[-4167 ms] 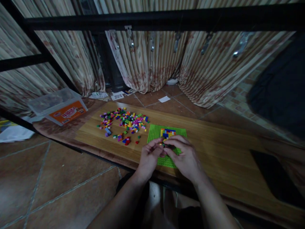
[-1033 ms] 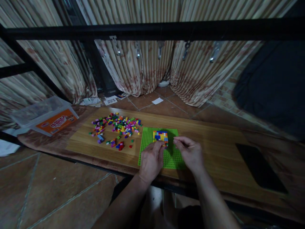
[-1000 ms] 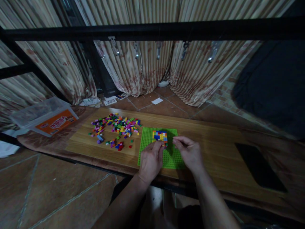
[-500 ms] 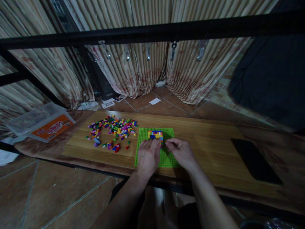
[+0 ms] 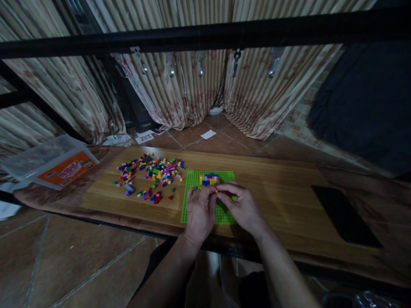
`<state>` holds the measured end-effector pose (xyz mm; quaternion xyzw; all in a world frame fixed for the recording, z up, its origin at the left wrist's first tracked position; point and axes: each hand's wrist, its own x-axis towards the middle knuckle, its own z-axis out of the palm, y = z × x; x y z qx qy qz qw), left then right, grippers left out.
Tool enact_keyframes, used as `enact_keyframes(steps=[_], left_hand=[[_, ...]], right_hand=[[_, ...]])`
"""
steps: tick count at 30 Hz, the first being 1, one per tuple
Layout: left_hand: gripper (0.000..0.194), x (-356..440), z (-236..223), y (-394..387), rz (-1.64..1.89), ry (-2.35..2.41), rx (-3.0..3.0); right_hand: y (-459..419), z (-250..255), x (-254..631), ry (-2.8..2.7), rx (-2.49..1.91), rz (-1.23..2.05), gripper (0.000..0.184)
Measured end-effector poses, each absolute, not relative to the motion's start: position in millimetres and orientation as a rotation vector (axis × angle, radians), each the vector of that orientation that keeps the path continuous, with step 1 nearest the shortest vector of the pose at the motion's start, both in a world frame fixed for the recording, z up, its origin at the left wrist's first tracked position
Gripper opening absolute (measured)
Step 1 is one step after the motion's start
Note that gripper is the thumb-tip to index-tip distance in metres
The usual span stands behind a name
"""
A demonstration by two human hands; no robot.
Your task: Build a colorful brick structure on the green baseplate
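A green studded baseplate (image 5: 193, 181) lies on the wooden board (image 5: 276, 192). A patch of small coloured bricks (image 5: 208, 178) is built near its far edge. Both my hands hover over the plate's middle, fingertips meeting just below that patch. My left hand (image 5: 199, 213) has its fingers curled and pinched together. My right hand (image 5: 240, 207) is pinched as well, thumb and forefinger touching the left fingertips. A tiny yellow piece shows where they meet; which hand holds it I cannot tell. A heap of loose coloured bricks (image 5: 150, 169) lies left of the plate.
A clear plastic box with an orange label (image 5: 53, 164) stands at the board's far left. A black flat rectangle (image 5: 343, 216) lies on the right. A black bar (image 5: 205, 36) crosses overhead, with striped curtains (image 5: 192, 90) and a tiled floor behind.
My hands have drawn together: the right hand moved left until its fingertips met the left hand's over the plate. The camera view shifted slightly.
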<state>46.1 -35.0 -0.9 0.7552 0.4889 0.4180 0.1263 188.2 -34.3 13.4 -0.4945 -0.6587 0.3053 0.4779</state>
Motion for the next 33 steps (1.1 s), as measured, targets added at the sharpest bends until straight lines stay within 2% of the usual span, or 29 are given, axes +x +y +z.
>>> enact_keyframes(steps=[15, 25, 33], left_hand=[[0.016, 35, -8, -43, 1.198, 1.6, 2.191], [0.031, 44, -9, -50, 1.005, 1.608, 2.268], [0.031, 45, -10, -49, 0.995, 1.578, 2.264]], right_hand=[[-31, -1, 191, -1.806, -1.343, 0.377, 0.014], [-29, 0, 183, -1.738, -1.392, 0.365, 0.01], [-31, 1, 181, -1.701, -1.364, 0.391, 0.014]])
